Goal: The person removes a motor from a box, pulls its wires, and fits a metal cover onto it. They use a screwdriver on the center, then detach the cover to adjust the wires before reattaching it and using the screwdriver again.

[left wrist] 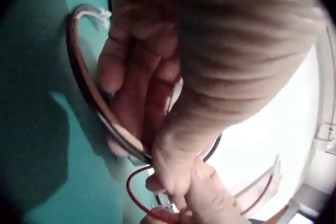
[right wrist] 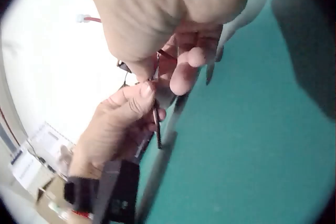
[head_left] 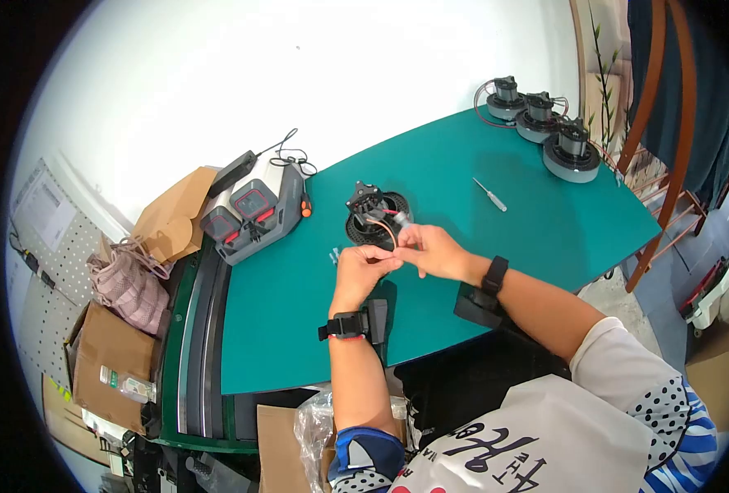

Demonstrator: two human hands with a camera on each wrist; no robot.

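The left hand (head_left: 359, 274) pinches dark and brown wires (left wrist: 86, 79) between thumb and forefinger, and the right hand (head_left: 437, 251) pinches at the same place, so the fingertips meet; the remaining right fingers are bent loosely. The hands partly hide the pinched spot. Just beyond them, one motor (head_left: 365, 197) stands on the green table (head_left: 299, 308), and its wires run to the fingers. One screwdriver (head_left: 491, 195) lies to the right of it, and one charger (head_left: 278, 215) with two batteries (head_left: 253, 200) is to the left. Farther, at the right corner, are three motors with round bases (head_left: 572, 164).
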